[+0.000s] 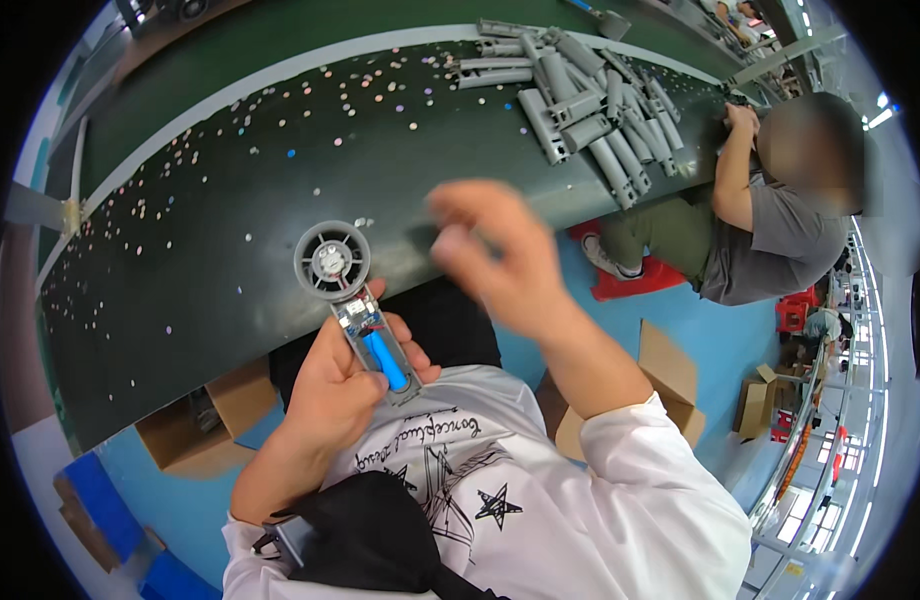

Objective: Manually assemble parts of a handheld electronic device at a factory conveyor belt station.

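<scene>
Nearest item: black pouch (380, 535) against a white printed shirt (540, 500), at the lower edge of the view.
Left hand (335, 385): wrapped around the handle of a grey handheld fan (352, 300), thumb and fingers pressed against its sides; held just in front of the belt's near edge.
Fan detail: round grey fan head (331, 260) at top, open handle below showing a small circuit board and a blue battery cell (387, 360).
Right hand (495, 255): raised above the belt's near edge, blurred; fingers curled, and whether it pinches anything cannot be told.
Work surface: dark green conveyor belt (230, 200), sprinkled with small pale and coloured specks.
Far stock: heap of grey handle shells (580, 95) on the belt's far right part, well apart from both hands.
Neighbour: seated person in grey shirt (770, 235) at right, one hand (742, 118) at the belt beside the heap.
Below the belt: cardboard boxes (670, 375) on a blue floor (540, 345); red stool (640, 280) under the neighbour.
</scene>
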The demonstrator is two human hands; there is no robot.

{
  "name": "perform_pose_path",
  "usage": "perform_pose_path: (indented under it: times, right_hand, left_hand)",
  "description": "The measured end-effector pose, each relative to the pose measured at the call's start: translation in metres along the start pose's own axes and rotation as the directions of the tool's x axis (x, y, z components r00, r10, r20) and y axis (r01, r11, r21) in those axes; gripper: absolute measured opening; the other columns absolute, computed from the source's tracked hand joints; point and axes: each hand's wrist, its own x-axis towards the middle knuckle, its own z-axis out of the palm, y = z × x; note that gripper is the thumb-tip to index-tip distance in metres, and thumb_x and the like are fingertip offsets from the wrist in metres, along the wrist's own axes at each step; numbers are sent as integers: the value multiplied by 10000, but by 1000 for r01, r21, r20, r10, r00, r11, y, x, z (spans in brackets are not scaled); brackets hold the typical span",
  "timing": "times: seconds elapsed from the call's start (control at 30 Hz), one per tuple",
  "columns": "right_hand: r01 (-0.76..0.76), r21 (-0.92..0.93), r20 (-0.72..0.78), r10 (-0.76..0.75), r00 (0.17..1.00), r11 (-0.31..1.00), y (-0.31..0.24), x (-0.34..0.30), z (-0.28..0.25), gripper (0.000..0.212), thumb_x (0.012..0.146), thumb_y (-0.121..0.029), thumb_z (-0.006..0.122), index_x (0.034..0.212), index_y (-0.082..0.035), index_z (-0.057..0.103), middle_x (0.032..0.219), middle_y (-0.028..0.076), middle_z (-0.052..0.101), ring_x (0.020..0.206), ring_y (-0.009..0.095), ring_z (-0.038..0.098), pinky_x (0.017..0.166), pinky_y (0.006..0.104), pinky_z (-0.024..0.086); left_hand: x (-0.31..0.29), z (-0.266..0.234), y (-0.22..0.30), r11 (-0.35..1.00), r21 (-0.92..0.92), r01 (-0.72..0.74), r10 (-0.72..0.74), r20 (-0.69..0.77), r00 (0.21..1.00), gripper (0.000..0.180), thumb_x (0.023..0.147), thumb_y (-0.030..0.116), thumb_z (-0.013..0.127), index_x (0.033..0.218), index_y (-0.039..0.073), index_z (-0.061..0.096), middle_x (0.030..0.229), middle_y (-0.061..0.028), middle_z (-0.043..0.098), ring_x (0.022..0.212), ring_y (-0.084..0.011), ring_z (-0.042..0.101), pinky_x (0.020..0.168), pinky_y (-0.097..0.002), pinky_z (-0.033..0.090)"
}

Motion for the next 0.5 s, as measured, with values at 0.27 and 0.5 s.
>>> perform_pose_path:
  times: [0.27,0.5]
  right_hand:
    - [-159,-842,-86,161,983,516,142,57,-108,523,740,-33,570,1261,-77,543,1313,133,541,1171,367,508,960,472,429]
    - [-47,-761,24,101,995,647,143,68,-119,408,786,-147,690,1186,-98,626,1200,98,625,1112,334,547,951,421,446]
  left_hand:
    - [-7,1,6,999,-42,0,0,6,1000,791,791,-104,544,1488,48,201,1183,-124,510,1059,-272,595,942,-533,507]
    - [-4,8,7,999,17,-33,32,46,998,787,830,7,624,1488,40,193,1181,-99,512,1067,-266,591,959,-535,491]
